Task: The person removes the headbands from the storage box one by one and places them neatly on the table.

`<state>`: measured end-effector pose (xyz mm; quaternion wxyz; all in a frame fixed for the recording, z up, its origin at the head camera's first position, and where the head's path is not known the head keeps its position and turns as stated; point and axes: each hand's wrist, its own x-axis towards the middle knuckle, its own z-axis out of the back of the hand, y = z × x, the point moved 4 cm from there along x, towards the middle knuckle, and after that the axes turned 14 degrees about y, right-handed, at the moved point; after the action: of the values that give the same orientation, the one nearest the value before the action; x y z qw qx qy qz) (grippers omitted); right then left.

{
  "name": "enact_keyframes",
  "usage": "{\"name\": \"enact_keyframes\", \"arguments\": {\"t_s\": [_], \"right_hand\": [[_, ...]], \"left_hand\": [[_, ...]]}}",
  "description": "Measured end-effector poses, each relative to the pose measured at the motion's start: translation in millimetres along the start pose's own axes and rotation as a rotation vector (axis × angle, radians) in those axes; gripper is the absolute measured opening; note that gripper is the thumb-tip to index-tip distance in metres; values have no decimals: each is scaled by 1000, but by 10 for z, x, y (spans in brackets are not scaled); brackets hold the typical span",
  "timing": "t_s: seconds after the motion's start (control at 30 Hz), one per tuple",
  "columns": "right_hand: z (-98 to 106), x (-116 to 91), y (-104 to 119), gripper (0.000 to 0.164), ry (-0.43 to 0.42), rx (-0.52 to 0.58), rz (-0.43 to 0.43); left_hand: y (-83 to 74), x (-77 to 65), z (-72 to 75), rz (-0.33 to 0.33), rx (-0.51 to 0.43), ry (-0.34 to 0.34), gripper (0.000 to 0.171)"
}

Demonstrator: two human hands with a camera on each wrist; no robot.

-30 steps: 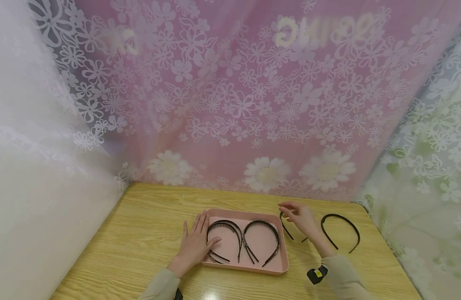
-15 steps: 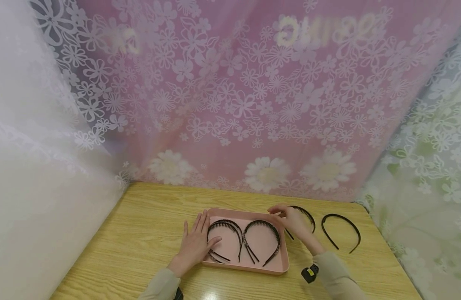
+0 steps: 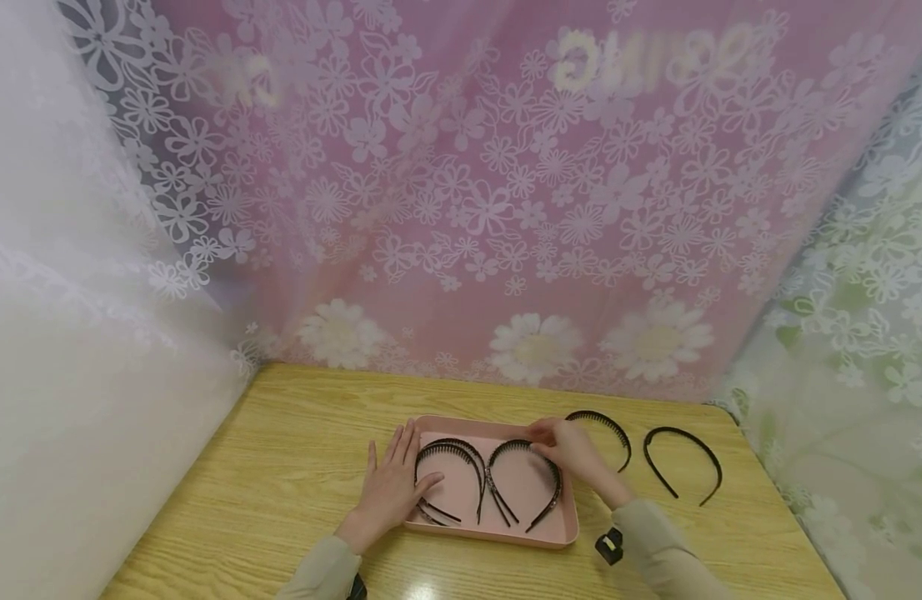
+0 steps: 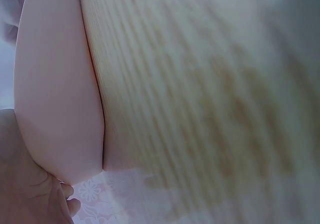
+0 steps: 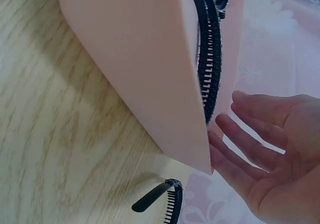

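Note:
A pink tray [image 3: 498, 539] holds several black toothed headbands. On the left side of it, two overlap [image 3: 482, 477]; on the right, more lie with their legs crossing, among them a dark headband [image 3: 558, 483]. My left hand [image 3: 386, 493] lies with straight fingers along the tray's left rim, thumb reaching over the inside. Over the back right corner is my right hand [image 3: 573, 454], covering part of the right headband's curve. The right wrist view shows that hand [image 5: 285, 149] with loosely spread fingers and nothing held, fingertips close to the headband [image 5: 212, 69] and rim.
Right of the tray, a toothed headband [image 3: 618, 432] lies on the wooden table [image 3: 311, 433], partly behind the right hand. Farther right rests a plain-looking black headband [image 3: 694, 437]. A pink floral curtain [image 3: 461, 250] stands behind the table, with pale cloths at both sides.
My right hand has moved left, from the toothed headband on the table to over the tray's back right corner. That headband shows more now. The left hand stays put.

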<state>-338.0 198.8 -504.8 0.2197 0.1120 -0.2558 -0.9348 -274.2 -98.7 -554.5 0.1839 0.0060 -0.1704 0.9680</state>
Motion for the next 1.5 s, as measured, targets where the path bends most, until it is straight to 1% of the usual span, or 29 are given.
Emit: {"name": "enact_keyframes", "arguments": {"t_s": [0.17, 0.33, 0.47, 0.6, 0.67, 0.77, 0.97, 1.13, 1.23, 1.3, 1.5], "right_hand": [[-60, 33, -6, 25, -10, -65, -14], [-112, 62, -12, 24, 0, -142, -38], [-137, 78, -14, 23, -2, -200, -39], [-147, 89, -16, 22, -13, -267, -28], [-147, 87, -19, 21, -18, -277, -23], [-145, 74, -26, 20, -22, -262, -18], [-123, 44, -13, 14, -25, -189, -24], [-84, -1, -10, 11, -24, -110, -31], [-64, -28, -14, 10, -13, -86, -20], [-47, -51, -4, 10, -4, -67, -7], [9, -123, 6, 13, 51, 21, 34]], "left_hand": [[-1, 7, 16, -3, -4, -2, 87], [-22, -8, 50, -8, -22, 16, 87], [-23, -11, 41, 6, -14, 31, 88], [-7, 7, 5, 20, 10, 30, 88], [2, 16, -13, 22, 13, 25, 88], [17, 30, -37, 34, 24, 23, 87], [33, 35, -52, 50, 24, 27, 87], [-6, 25, 3, 52, 17, 54, 86], [-23, 20, 32, 57, 18, 71, 86], [-19, 23, 24, 62, 23, 77, 87], [-27, 21, 39, 69, 30, 91, 87]]}}
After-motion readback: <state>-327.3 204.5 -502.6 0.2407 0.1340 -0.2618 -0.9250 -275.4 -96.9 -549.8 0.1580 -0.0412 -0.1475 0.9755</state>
